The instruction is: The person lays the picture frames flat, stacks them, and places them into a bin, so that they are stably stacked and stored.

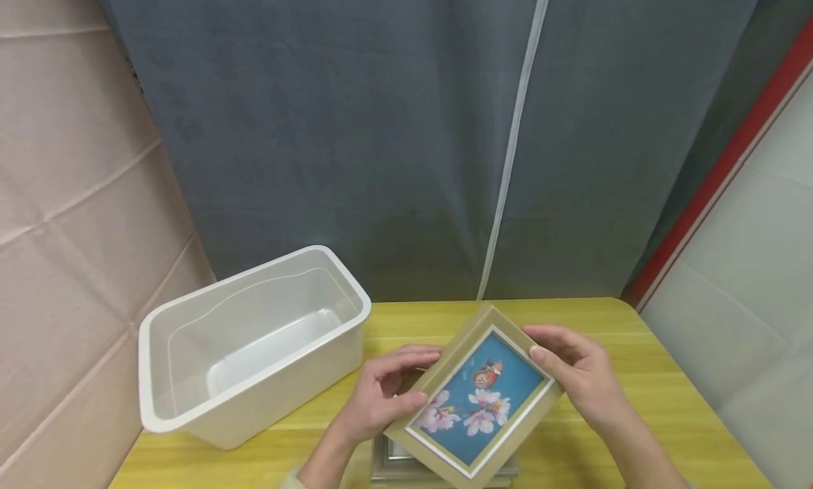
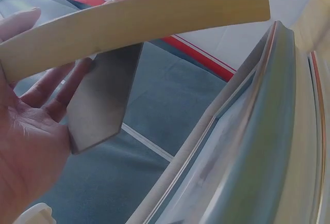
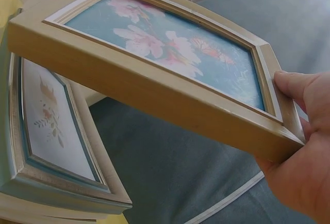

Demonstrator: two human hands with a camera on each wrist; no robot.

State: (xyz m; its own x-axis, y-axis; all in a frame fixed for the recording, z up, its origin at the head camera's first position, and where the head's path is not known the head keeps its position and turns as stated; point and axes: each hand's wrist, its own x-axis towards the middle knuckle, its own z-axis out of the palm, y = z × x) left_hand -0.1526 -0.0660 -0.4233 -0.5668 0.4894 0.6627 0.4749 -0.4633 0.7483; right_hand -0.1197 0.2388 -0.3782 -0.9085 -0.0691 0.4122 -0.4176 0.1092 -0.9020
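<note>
Both hands hold up a gold picture frame with a butterfly and pink blossoms on blue. My left hand grips its left edge, thumb on the front. At the upper right edge, my right hand pinches the frame between thumb and fingers. In the left wrist view the frame's side shows, with a grey flap hanging from the back. Below lies a stack of frames; the top one has a pale floral picture. The held frame hides most of the stack in the head view.
A white plastic bin stands on the left of the yellow wooden table; nothing shows inside it. A grey curtain hangs behind the table. Pale panels rise at both sides, the right one with a red edge.
</note>
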